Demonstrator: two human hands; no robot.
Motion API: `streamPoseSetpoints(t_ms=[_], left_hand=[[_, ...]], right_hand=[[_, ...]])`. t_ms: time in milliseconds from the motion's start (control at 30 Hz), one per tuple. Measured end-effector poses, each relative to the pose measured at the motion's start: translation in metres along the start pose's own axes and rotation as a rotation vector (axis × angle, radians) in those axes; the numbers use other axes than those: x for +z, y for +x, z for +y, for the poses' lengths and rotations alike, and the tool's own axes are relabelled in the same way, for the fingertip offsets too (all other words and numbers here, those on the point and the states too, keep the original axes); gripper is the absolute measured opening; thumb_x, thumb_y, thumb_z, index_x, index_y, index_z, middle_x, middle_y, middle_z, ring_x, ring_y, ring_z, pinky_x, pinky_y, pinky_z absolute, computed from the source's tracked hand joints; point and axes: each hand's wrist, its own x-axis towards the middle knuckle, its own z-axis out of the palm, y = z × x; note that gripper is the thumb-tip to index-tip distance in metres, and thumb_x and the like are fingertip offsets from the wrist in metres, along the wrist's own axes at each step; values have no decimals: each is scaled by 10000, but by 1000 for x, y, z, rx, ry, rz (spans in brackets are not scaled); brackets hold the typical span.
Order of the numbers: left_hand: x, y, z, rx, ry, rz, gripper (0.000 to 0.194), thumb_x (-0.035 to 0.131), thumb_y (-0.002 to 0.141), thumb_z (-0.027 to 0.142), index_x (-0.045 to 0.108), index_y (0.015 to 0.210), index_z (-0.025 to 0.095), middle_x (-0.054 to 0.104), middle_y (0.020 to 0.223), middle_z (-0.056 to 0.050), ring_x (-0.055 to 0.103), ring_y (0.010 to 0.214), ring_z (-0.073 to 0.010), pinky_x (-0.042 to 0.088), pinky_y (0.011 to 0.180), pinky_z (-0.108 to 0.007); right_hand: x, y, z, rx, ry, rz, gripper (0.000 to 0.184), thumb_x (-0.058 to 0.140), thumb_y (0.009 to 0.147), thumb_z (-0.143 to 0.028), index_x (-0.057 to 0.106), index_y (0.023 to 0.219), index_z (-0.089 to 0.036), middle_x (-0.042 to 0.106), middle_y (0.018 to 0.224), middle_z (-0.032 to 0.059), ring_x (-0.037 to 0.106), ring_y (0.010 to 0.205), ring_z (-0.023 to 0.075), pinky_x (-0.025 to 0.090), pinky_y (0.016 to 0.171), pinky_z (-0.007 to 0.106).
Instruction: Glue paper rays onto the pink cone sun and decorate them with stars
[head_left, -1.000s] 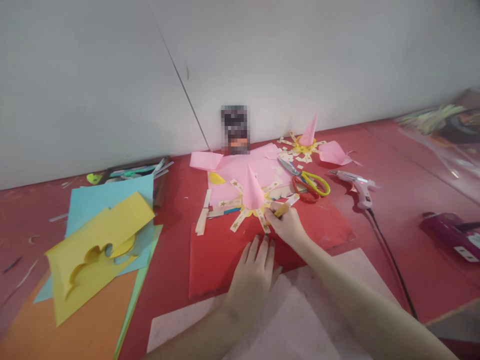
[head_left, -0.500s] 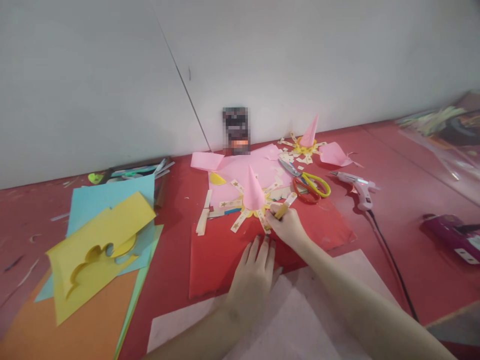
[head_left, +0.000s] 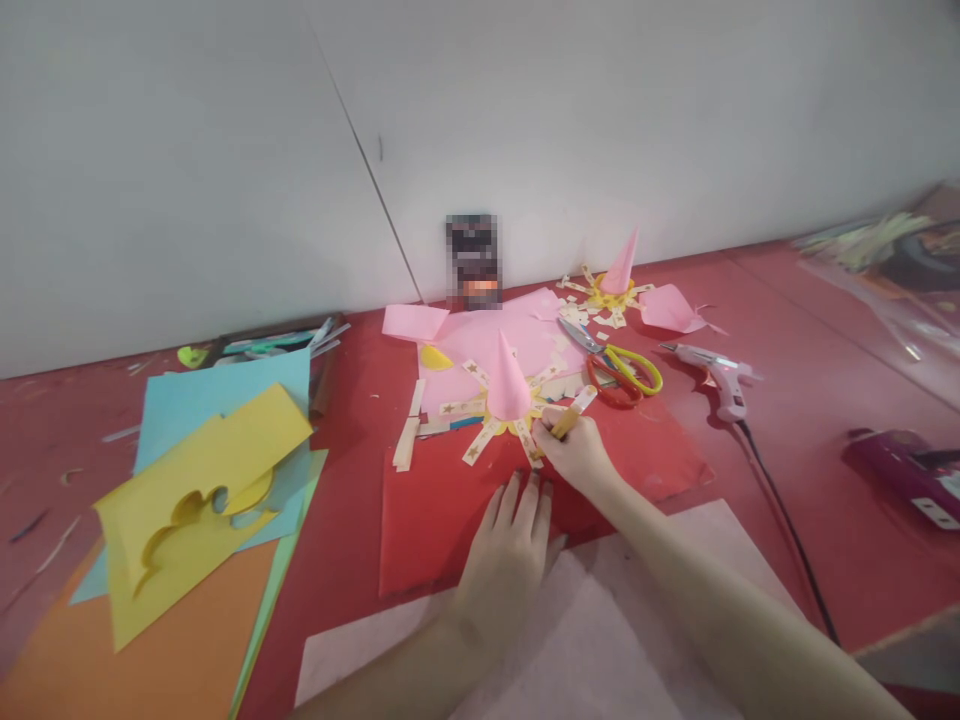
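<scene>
My right hand [head_left: 576,452] is closed round a yellow marker pen [head_left: 573,413] with a pale end, its lower tip hidden by the fingers. The hand rests at a cream paper strip [head_left: 534,450], one of several that fan out around a pink paper cone [head_left: 508,382] standing on a yellow scalloped base. Gold stars and marks show on the strips. Fingers stretched out, my left hand [head_left: 510,535] lies flat on the red sheet [head_left: 420,525], just in front of the strips, holding nothing.
Red and yellow scissors [head_left: 621,375] lie right of the cone. A corded glue gun [head_left: 720,378] and a purple power strip [head_left: 911,468] are farther right. Behind stands a second pink cone [head_left: 621,265]. At left are cut yellow paper [head_left: 187,530] and blue paper [head_left: 225,390].
Almost nothing differs. The view has shifted very slightly, while both hands keep their places and the right hand still grips the marker pen.
</scene>
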Motion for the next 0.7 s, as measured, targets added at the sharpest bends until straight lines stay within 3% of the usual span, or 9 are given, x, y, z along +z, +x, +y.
streamPoseSetpoints(t_ms=[333,700], left_hand=[[0,0,0,-5,-8,-2,350,414,901,285,563,1166,113,589,1198,-127,535,1125,-271,478,903,-408],[-2,1,-1,11,20,-12,356,393,905,288,576,1148,103,604,1181,-113,546,1111,-267,487,895,-386]], right_hand=[[-3,-1,-1,55,16,58,287,414,722,-316,256,503,-218,264,418,-70,262,412,74,219,412,209],[-2,0,0,43,-12,17,303,418,730,-330,252,502,-219,265,423,-68,239,420,79,200,414,218]])
